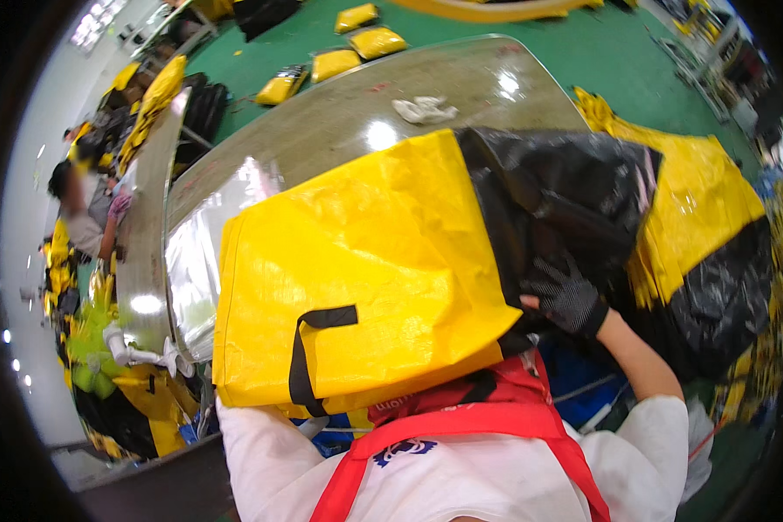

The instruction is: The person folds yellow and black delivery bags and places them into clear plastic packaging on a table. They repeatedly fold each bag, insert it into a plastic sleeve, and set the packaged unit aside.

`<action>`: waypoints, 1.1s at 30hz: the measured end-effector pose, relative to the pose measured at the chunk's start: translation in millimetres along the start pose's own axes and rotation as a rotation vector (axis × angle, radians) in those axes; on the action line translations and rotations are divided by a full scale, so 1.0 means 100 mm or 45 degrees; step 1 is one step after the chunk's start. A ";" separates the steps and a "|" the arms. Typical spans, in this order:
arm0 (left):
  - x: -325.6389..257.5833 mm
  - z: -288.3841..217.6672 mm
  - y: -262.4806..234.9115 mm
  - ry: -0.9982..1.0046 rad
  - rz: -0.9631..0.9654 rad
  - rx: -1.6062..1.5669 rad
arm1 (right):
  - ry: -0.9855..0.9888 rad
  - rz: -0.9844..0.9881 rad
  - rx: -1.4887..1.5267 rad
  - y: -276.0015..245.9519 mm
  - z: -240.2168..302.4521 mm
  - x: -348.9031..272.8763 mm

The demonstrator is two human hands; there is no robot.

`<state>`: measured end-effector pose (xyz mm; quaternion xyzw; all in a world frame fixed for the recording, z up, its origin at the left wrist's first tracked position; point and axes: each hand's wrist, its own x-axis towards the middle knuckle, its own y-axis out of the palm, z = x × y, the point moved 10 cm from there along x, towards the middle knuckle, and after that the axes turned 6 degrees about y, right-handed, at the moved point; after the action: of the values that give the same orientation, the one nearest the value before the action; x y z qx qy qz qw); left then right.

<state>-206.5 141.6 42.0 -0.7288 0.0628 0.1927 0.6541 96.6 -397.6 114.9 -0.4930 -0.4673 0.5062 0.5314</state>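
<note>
A large yellow bag (365, 252) of shiny woven plastic lies in front of me across the table's near edge. A black strap (301, 357) loops on its lower left face, and a black section (565, 187) joins it on the right. My right hand (567, 296), in a dark dotted glove with a bare thumb tip, rests on that black part with its fingers spread. My left arm reaches up under the yellow bag's lower left corner. The bag hides my left hand, so what it touches does not show.
The shiny table (322, 157) carries a crumpled white cloth (424, 110) and clear plastic sheet (202, 261). More yellow and black bags (700, 209) hang at the right. Folded yellow packs (335, 63) lie on the green floor. Another person (83, 209) works at the left.
</note>
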 end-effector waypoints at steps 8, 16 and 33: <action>0.04 -0.85 -2.18 0.003 -0.804 -0.310 | 0.504 -0.668 0.344 -1.63 -0.82 0.15; 1.64 -3.78 -1.10 0.369 -0.473 0.260 | 0.833 -0.258 -0.271 -0.32 -1.30 0.43; 1.12 -3.78 -0.81 0.420 -0.541 0.031 | 0.079 -0.267 0.298 0.05 0.52 -0.50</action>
<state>-0.8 -199.2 102.9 -0.7391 0.0165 -0.0709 0.6696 41.6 -444.8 113.8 -0.3916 -0.4372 0.4836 0.6493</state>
